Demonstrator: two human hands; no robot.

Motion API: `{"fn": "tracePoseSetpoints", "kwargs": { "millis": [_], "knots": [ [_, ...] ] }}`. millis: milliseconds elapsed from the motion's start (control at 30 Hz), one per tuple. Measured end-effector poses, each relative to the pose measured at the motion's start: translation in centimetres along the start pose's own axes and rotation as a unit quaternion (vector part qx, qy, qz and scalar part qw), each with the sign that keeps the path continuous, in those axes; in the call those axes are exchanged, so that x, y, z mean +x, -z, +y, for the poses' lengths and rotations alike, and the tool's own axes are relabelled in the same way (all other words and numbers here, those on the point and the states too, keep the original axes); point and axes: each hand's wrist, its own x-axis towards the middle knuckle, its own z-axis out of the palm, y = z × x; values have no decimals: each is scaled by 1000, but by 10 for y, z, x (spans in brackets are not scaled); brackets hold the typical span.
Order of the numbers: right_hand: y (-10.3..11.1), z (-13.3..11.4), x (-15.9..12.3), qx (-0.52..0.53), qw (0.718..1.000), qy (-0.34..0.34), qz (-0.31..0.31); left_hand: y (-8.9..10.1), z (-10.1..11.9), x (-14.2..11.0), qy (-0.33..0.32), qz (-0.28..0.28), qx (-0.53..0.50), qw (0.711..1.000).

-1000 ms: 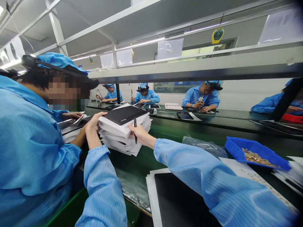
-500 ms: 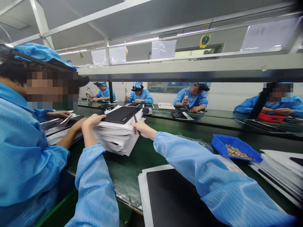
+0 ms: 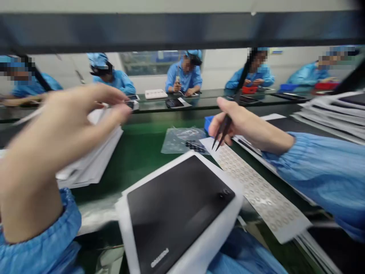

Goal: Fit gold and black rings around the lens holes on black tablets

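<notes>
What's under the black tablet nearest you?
The black tablet lies on a white sheet, whose edges show around it; what lies beneath the sheet is hidden.

free lane: green bench mat [image 3: 142, 152] between left hand [image 3: 59, 125] and right hand [image 3: 245, 125] holding tweezers [image 3: 224, 129], pretty open | in the way: plastic bag [image 3: 182, 140], black tablet [image 3: 176, 205], sticker sheet [image 3: 256, 190]

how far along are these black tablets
Possibly done: the white-wrapped stack at far right. In hand: the black tablet on white paper, with the right hand pinching black tweezers over a pale sheet of small rings. Remaining: the white stack by the left hand.
</notes>
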Motion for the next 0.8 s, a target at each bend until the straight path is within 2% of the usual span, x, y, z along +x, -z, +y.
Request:
{"fn": "tracePoseSetpoints", "kwargs": {
  "millis": [33, 67, 100, 133, 167, 200, 267, 333, 433, 633, 800],
  "knots": [
    [18, 20, -8, 27, 998, -49, 34, -31, 9, -8, -48, -154, -42, 986],
    [33, 41, -17, 61, 992, -90, 59, -62, 17, -16, -77, -266, -98, 956],
    [44, 62, -25, 95, 985, -118, 77, -92, 22, -25, -94, -359, -148, 917],
    [52, 82, -33, 120, 979, -138, 94, -121, 25, -33, -118, -425, -191, 877],
    [57, 101, -39, 141, 974, -143, 108, -149, 25, -39, -147, -470, -216, 843],
    [60, 118, -44, 158, 970, -141, 122, -174, 24, -44, -170, -490, -231, 823],
    [61, 143, -44, 185, 964, -130, 141, -217, 17, -48, -194, -502, -235, 809],
    [59, 158, -35, 204, 960, -115, 151, -247, 9, -45, -206, -497, -223, 813],
    [54, 168, -10, 218, 959, -95, 155, -268, -1, -41, -222, -486, -192, 823],
    [45, 197, 48, 184, 959, -63, 207, -267, -8, -46, -255, -472, -125, 835],
    [40, 217, 66, 107, 959, -30, 262, -280, -7, -37, -276, -442, -102, 848]
  ]
}}
